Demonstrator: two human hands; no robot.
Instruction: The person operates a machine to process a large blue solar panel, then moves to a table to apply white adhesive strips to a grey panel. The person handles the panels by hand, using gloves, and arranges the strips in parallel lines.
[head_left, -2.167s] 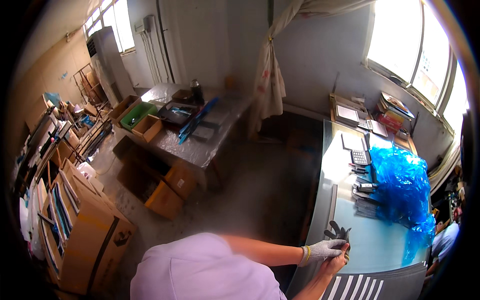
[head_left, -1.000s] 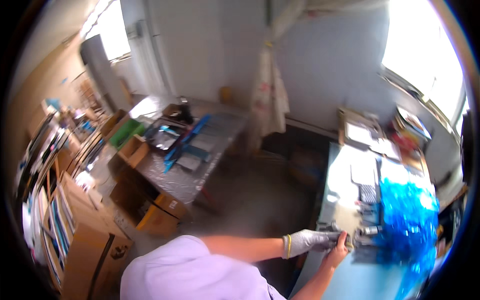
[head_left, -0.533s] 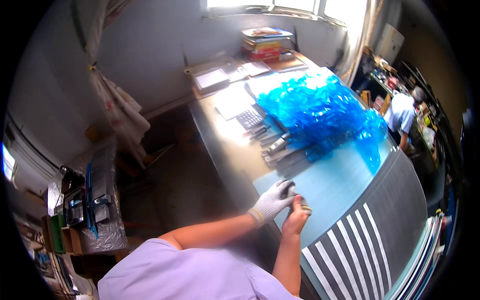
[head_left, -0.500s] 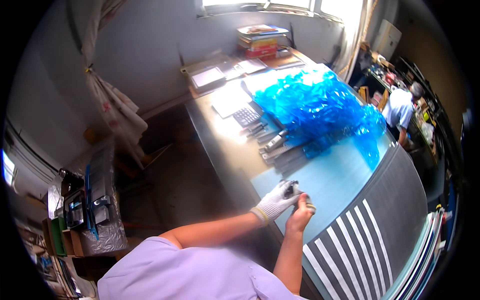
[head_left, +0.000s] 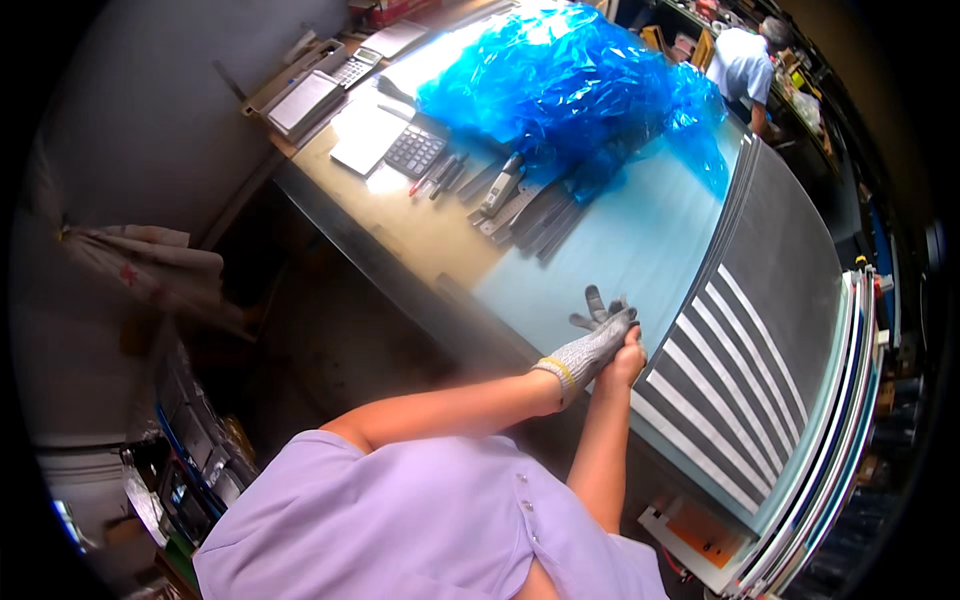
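A grey-white knit glove with a yellow-edged cuff [head_left: 557, 372] covers my left hand [head_left: 598, 340], which is over the near edge of the table. At least two of its grey-coated fingers stretch out, spread apart. Bare, my right hand [head_left: 627, 364] is pressed against the far right side of that glove with its fingers curled. What they grip is hidden. Beneath the hands lies a pale blue sheet [head_left: 570, 290]. Right of them is a dark panel with white stripes [head_left: 715, 400].
A heap of blue plastic film [head_left: 570, 90] covers the table's far part. Dark strips [head_left: 548, 220], a cutter knife [head_left: 502, 185], pens [head_left: 437, 175] and a calculator [head_left: 415, 150] lie to its left. Stacked sheets [head_left: 840, 400] stand at the right. Another person [head_left: 742, 65] bends over a far-right bench.
My view has swung right and down. The left hand's fingers have spread out from a curled pose. A yellow-edged white cloth part seen beside my right hand is out of sight now.
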